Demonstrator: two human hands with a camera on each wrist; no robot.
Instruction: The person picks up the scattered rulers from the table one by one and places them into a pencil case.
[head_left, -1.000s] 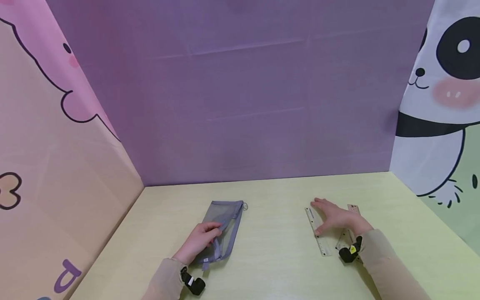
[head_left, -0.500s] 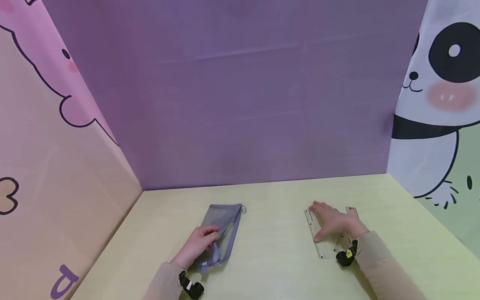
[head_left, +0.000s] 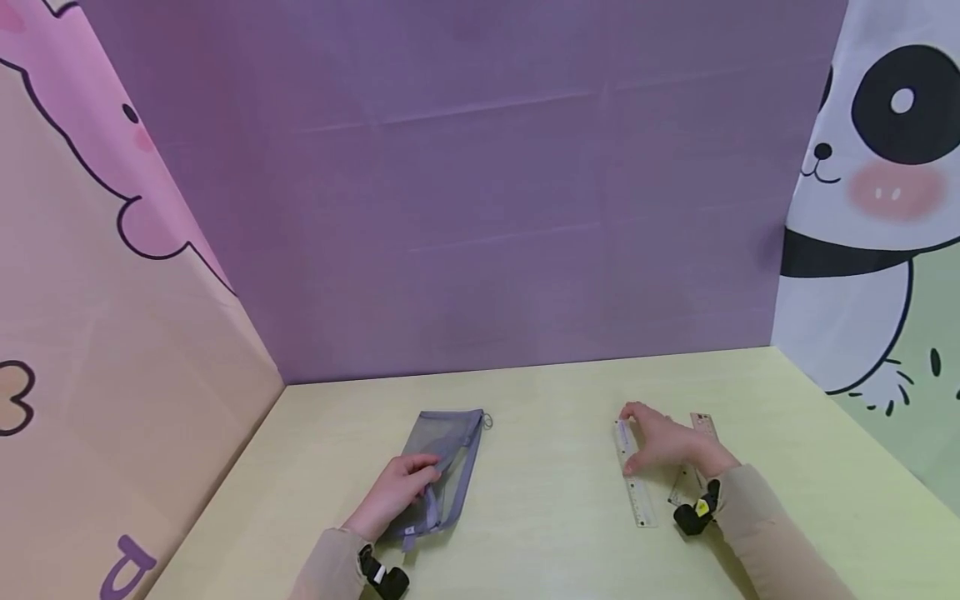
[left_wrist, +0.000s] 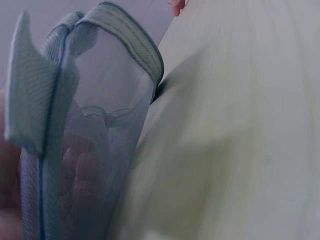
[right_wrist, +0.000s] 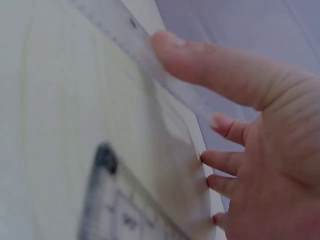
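Note:
A grey-blue mesh zip pouch [head_left: 442, 427] lies left of centre on the table, a small ring at its far corner. My left hand [head_left: 397, 492] grips its near part between thumb and fingers; in the left wrist view, fingers [left_wrist: 86, 170] show through the mesh [left_wrist: 112, 65], which stands raised in a fold. Over on the right, my right hand [head_left: 667, 439] pinches a clear straight ruler [head_left: 639, 500] along its edges. In the right wrist view the ruler [right_wrist: 107, 20] is tilted between thumb and index finger, above its shadow; the other fingers are spread.
Beneath the right wrist lies a clear set square [head_left: 682, 485], partly hidden by the arm. Another straight ruler [head_left: 703, 425] shows behind that wrist. A purple backdrop [head_left: 480, 208] closes the table's far edge, with printed cloth panels on both sides.
My right thumb and fingers have closed on the ruler, which has shifted and tilted slightly. The left hand stays on the pouch. The head view has tipped slightly.

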